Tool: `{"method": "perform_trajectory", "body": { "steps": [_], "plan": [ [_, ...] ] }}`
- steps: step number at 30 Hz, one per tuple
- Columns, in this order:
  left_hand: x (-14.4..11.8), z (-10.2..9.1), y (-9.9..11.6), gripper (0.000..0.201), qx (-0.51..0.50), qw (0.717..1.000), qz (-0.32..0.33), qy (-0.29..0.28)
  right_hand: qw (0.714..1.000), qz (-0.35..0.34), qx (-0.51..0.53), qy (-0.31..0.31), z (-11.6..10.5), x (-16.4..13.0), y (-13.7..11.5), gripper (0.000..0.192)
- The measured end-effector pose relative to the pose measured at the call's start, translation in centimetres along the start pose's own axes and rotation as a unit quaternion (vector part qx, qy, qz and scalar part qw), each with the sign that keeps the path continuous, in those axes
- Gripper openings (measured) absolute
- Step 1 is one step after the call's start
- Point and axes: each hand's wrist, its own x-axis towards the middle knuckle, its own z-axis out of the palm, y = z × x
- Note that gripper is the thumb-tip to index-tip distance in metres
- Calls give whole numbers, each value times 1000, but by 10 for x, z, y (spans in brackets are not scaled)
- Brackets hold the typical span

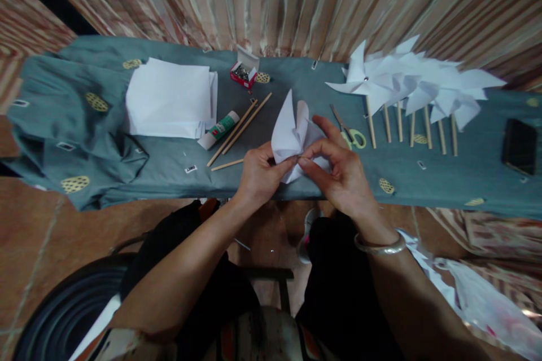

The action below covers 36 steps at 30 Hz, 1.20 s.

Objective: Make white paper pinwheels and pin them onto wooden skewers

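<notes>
Both hands meet at the table's near edge — the left hand and right hand pinch a folded white paper pinwheel blank between thumbs and fingertips. At 3 o'clock lie green-handled scissors; at 9 o'clock, thin wooden sticks.

white folded paper pinwheel, points upright, above table edge
</notes>
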Motion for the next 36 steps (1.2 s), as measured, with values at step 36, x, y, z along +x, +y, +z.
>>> {"method": "perform_trajectory", "body": {
  "steps": [36],
  "plan": [
    [1,-1,3,30,-264,949,-170,38,986,63,153,17,-20,2,6,4]
  ]
}}
